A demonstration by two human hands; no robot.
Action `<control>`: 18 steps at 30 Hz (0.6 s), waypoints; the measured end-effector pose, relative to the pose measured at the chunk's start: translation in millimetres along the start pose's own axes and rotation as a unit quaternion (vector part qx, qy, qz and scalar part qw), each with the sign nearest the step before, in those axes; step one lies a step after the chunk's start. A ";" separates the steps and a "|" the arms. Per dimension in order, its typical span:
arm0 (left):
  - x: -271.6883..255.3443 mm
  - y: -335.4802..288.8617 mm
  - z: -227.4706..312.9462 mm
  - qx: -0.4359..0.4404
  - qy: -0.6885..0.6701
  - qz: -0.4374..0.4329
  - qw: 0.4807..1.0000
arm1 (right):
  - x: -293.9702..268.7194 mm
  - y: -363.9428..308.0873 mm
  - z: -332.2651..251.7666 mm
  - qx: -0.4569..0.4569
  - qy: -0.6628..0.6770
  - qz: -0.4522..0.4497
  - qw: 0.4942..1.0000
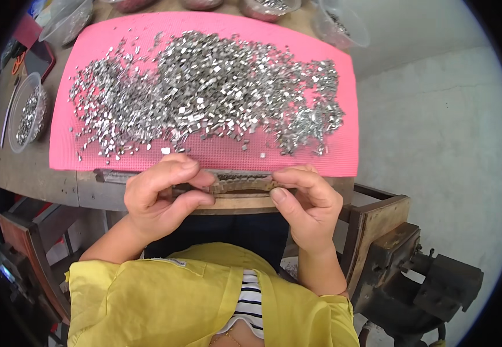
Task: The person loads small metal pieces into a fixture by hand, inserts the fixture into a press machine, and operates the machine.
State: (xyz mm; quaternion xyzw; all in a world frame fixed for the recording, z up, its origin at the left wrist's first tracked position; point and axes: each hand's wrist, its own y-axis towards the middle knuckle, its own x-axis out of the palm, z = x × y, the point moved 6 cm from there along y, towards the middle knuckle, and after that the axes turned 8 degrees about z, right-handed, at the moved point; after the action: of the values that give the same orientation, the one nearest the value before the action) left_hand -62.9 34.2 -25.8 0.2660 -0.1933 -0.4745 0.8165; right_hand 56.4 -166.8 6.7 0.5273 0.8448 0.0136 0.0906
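— Where is the strip [242, 185] held?

— At the bench [31, 168] edge, below the pink mat [216, 153]; its ends are pinched by the left hand [161, 194] and right hand [308, 202].

— What is spread on the mat?

— Metal bits [204, 92]; bowls [26, 113] are set around.

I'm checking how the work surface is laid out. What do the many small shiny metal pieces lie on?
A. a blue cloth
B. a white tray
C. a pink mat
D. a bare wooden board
C: the heap of small shiny metal pieces is spread over a pink textured mat on the table, just beyond the left hand and right hand.
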 end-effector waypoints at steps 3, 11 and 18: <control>-3.9 -15.6 -4.1 -0.048 -0.032 0.009 0.998 | -5.9 22.1 -5.5 -0.037 -0.072 -0.010 0.997; -1.3 -13.7 -9.5 -0.063 -0.039 0.016 0.997 | -68.5 175.3 -40.8 -0.091 -0.165 0.149 0.971; -8.3 -6.5 -5.8 -0.053 -0.013 0.008 0.998 | -77.9 249.1 -60.2 -0.133 -0.128 0.208 0.961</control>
State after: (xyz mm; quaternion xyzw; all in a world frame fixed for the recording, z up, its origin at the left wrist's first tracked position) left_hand -68.0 40.3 -34.9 0.2142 -0.1804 -0.4809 0.8308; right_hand 301.0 -121.5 106.3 0.6716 0.6886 0.0764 0.2627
